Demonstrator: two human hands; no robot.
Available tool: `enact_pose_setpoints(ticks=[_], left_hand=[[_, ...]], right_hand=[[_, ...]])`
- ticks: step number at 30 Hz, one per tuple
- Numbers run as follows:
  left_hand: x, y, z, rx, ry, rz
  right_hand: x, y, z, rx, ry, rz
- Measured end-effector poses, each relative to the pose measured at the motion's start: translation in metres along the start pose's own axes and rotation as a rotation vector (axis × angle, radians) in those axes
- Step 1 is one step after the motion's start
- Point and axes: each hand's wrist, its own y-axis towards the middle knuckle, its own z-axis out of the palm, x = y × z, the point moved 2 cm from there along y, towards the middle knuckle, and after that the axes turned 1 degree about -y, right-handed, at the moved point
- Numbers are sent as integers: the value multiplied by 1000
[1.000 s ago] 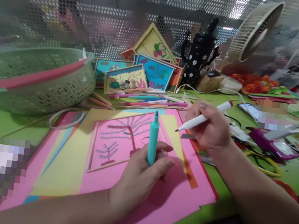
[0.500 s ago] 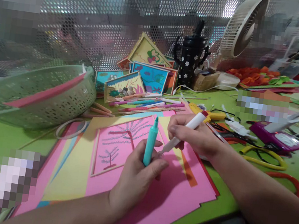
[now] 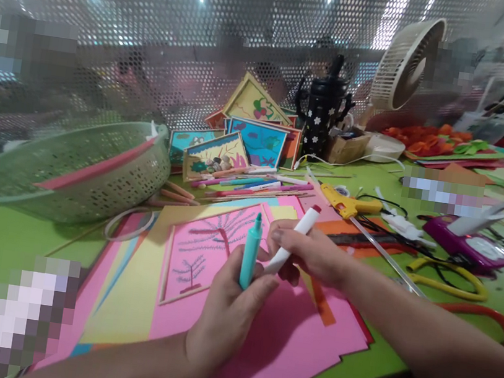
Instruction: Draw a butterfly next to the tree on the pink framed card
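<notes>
My left hand (image 3: 226, 310) is closed around a teal marker (image 3: 251, 251), its bare tip pointing up. My right hand (image 3: 306, 253) grips a white marker (image 3: 296, 238) with a dark red end, slanted down toward the left hand. The white marker's lower end meets the left hand's fingertips; whether those fingers also hold its cap cannot be made out. Beneath both hands lies a pink sheet (image 3: 276, 349). A picture (image 3: 196, 250) of branching plants, framed with thin sticks, rests on it, partly covered by the left hand.
A green plastic basket (image 3: 111, 150) stands at left. Several markers (image 3: 253, 183) and small framed pictures (image 3: 256, 142) lie behind the sheet, beside a black tumbler (image 3: 323, 114). At right are a yellow glue gun (image 3: 346, 203), yellow-handled scissors (image 3: 450, 279), a purple device (image 3: 469, 241) and a fan (image 3: 405, 63).
My right hand has come closer to the left hand, bringing the white marker's lower end against the left fingertips. The left hand still holds the teal marker. The view has tilted slightly upward.
</notes>
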Motion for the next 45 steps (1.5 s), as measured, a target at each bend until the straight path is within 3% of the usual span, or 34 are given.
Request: enact_pose_setpoints(ticks=[6, 10, 15, 17, 22, 25, 27, 30, 32, 34, 38, 41, 45], left_hand=[[-4, 3, 6, 30, -76, 24], [-8, 6, 8, 42, -196, -33], [-8, 7, 7, -18, -218, -138], [-7, 6, 7, 36, -178, -149], [-2, 6, 8, 223, 14, -88], [0, 5, 9, 287, 50, -69], [0, 4, 10, 337, 85, -43], [0, -1, 10, 409, 164, 12], [1, -6, 11, 491, 251, 92], [3, -11, 13, 626, 398, 262], [10, -19, 16, 854, 726, 638], [11, -21, 15, 907, 853, 787], [9, -22, 13, 970, 974, 834]], right_hand=[[-1, -1, 5, -8, -51, -59], [2, -1, -1, -132, -95, -233], [6, 0, -9, -286, 28, -401], [8, 0, -9, -296, -36, -388], [7, -4, 4, -112, -444, -215], [4, -5, 6, -82, -524, -151], [5, -5, 4, -134, -471, -176], [12, -3, -8, -409, -309, -283], [15, 0, -18, -573, -242, -341], [17, 5, -26, -664, -275, -387], [11, 18, -37, -755, -615, -338], [9, 29, -43, -764, -762, -282], [18, 43, -42, -672, -1019, -170]])
